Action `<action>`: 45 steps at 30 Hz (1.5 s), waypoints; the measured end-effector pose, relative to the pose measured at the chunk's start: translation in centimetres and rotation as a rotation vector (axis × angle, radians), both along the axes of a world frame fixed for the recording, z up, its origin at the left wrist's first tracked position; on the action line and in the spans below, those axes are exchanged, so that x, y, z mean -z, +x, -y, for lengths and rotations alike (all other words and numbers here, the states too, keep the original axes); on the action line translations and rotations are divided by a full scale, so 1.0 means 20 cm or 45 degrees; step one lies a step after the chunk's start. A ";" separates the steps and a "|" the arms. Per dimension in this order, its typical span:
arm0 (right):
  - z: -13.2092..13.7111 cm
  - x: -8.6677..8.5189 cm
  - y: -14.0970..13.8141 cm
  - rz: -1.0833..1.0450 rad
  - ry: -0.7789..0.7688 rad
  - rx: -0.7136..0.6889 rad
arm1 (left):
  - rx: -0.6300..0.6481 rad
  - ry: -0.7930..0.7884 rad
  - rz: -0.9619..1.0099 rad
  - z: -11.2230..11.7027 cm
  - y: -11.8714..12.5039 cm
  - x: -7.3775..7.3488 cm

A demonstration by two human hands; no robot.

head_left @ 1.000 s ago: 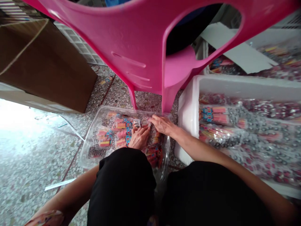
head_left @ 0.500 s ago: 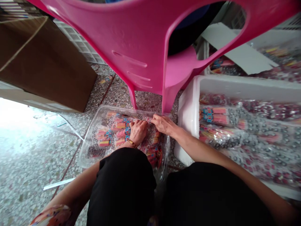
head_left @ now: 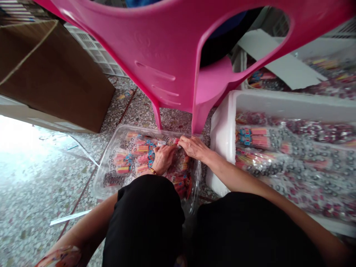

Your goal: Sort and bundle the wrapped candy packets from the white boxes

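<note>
A clear plastic tray (head_left: 103, 181) on the floor holds rows of transparent packets (head_left: 122, 162) with pink and yellow sticks, blue lettering and small dark round shapes. My left hand (head_left: 163, 159), with a beaded bracelet at the wrist, is over the middle of the tray; its fingers are curled down among the packets, and what they grip is hidden. Close beside it, at the tray's right side, my right hand (head_left: 194, 147) has thumb and fingers pinched together at a packet with a small pink-red part (head_left: 176, 141). The two sets of fingertips almost meet.
A pink plastic chair (head_left: 167, 70) stands just beyond the tray. To the right, a white foam box (head_left: 222, 148) contains more packets, with another filled box behind it. At left is a cardboard box (head_left: 55, 78). White straps (head_left: 69, 217) lie on the speckled floor.
My left hand has shifted slightly, its fingertips now nearer to the right hand's. A pink-red bit shows at my right fingertips. The tray and boxes stay put.
</note>
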State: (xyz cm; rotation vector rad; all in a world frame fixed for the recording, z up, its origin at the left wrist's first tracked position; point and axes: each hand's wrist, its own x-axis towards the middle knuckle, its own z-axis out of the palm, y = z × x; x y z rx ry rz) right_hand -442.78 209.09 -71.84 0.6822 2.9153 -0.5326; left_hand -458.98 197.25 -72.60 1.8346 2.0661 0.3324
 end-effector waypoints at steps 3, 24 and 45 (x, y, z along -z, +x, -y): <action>-0.01 -0.01 0.00 -0.007 -0.028 0.032 | -0.182 0.003 -0.160 -0.06 -0.05 0.03; -0.01 -0.02 0.00 0.037 -0.065 0.094 | -0.188 -0.164 -0.206 -0.23 0.02 0.03; -0.01 -0.02 -0.01 -0.055 -0.124 0.223 | 0.015 -0.188 0.003 -0.32 -0.01 0.02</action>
